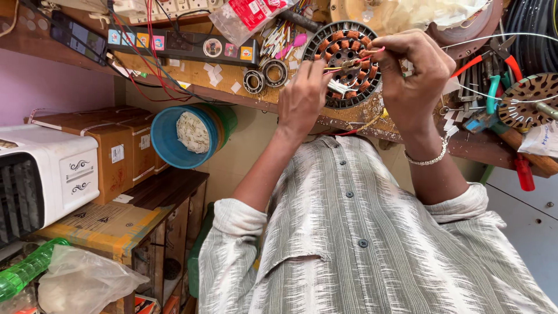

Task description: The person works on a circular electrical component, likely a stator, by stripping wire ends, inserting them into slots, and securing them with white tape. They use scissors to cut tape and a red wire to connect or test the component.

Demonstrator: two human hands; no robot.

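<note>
left hand (302, 99) grip pinched on thin wires (334, 68) | right hand (410, 72) grip clenched on pink wire (372, 53) | both over motor winding (343, 64) lying on counter (232, 75), bearings (264, 77) beside

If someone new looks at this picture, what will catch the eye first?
Probably the round stator with copper coils at top centre, where the left hand and right hand pinch thin coloured wires. Next, the blue tub on its side under the bench, at left.
</note>
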